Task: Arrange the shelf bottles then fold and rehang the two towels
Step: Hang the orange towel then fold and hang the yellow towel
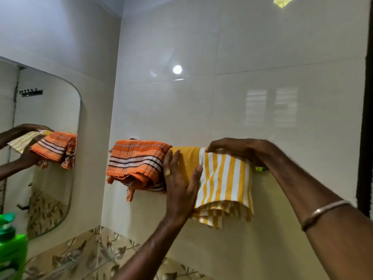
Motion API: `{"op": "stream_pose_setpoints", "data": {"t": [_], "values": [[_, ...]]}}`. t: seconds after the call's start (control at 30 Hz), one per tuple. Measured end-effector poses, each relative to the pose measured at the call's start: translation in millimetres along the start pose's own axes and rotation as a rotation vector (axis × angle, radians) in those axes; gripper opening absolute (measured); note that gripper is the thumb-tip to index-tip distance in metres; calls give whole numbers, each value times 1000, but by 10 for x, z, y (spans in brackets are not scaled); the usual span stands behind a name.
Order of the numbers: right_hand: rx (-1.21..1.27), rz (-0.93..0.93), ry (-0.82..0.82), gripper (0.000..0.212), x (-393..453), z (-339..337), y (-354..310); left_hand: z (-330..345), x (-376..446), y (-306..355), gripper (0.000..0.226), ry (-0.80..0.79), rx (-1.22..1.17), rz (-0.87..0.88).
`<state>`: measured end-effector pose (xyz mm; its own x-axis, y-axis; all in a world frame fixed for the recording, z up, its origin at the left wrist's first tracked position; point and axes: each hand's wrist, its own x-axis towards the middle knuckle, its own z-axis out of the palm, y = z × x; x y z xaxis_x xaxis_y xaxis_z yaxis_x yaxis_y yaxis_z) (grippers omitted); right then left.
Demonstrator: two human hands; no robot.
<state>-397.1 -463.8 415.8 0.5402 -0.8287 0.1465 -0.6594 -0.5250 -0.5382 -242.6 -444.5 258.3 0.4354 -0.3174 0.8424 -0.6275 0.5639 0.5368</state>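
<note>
A folded orange striped towel [137, 162] hangs over the wall rail on the left. Right beside it hangs a folded yellow and white striped towel [224, 178]. My left hand [179, 178] lies flat with straight fingers against the yellow towel's left part, at the seam with the orange one. My right hand [240, 150] rests over the rail on top of the yellow towel, its fingertips pinching the top fold. The rail is almost wholly covered; only a short end [261, 169] shows behind my right forearm.
A mirror [46, 150] on the left wall reflects the towels and my arms. A green bottle [12, 245] stands at the bottom left corner. Glossy tiled walls surround the rail, with a dark door frame [366, 118] at the far right.
</note>
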Motion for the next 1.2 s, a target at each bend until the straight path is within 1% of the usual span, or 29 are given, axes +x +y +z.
{"op": "stream_pose_setpoints", "data": {"t": [0.07,0.13,0.2,0.23,0.27,0.3,0.37,0.4,0.43,0.5,0.57,0.6,0.63,0.67,0.7,0.73,0.8,0.83,0.9,0.97,1.03,1.13,1.2], "values": [[52,-8,-17,43,-15,-12,-32,-13,-86,35,96,-12,-262,-217],[98,8,4,53,1,-2,-17,-75,-102,41,108,-86,-480,-421],[38,18,44,64,-16,42,9,-184,-45,-7,112,-169,-509,-517],[-34,-4,105,67,-22,70,28,-243,10,-26,111,-203,-493,-544],[-123,-39,207,67,-37,114,49,-301,75,-37,107,-238,-474,-576],[-220,-82,351,65,-45,171,87,-352,142,-46,102,-277,-452,-608],[-382,-191,728,57,-80,353,194,-441,232,-5,87,-367,-401,-655],[-417,-254,911,53,-134,473,243,-470,256,14,80,-402,-384,-672],[-413,-298,1060,52,-194,618,296,-501,256,35,72,-419,-373,-685],[-302,-340,1291,59,-294,921,380,-554,241,70,59,-414,-362,-696],[-98,-296,1406,67,-373,1192,444,-589,236,86,55,-387,-342,-690],[63,-246,1401,71,-398,1303,476,-593,222,88,55,-377,-329,-684],[250,-206,1343,74,-392,1378,516,-586,209,78,55,-371,-319,-678],[455,-177,1235,77,-390,1396,552,-574,184,82,54,-373,-314,-670],[642,-154,1092,80,-376,1375,586,-563,163,75,52,-377,-306,-665],[771,-141,945,84,-356,1332,619,-556,150,58,52,-383,-300,-655],[842,-140,693,87,-364,1197,686,-557,141,27,58,-398,-293,-627],[823,-140,590,80,-381,1133,705,-574,149,15,60,-405,-290,-611],[770,-153,445,53,-448,1077,737,-601,152,-11,59,-432,-287,-581],[739,-161,428,36,-482,1102,798,-611,114,-35,56,-453,-275,-546],[742,-146,449,29,-500,1167,845,-598,60,-52,54,-436,-268,-519],[811,-147,443,28,-530,1306,850,-583,11,-58,46,-391,-228,-470],[850,-173,506,31,-529,1378,855,-572,10,-48,48,-386,-221,-442]]}}
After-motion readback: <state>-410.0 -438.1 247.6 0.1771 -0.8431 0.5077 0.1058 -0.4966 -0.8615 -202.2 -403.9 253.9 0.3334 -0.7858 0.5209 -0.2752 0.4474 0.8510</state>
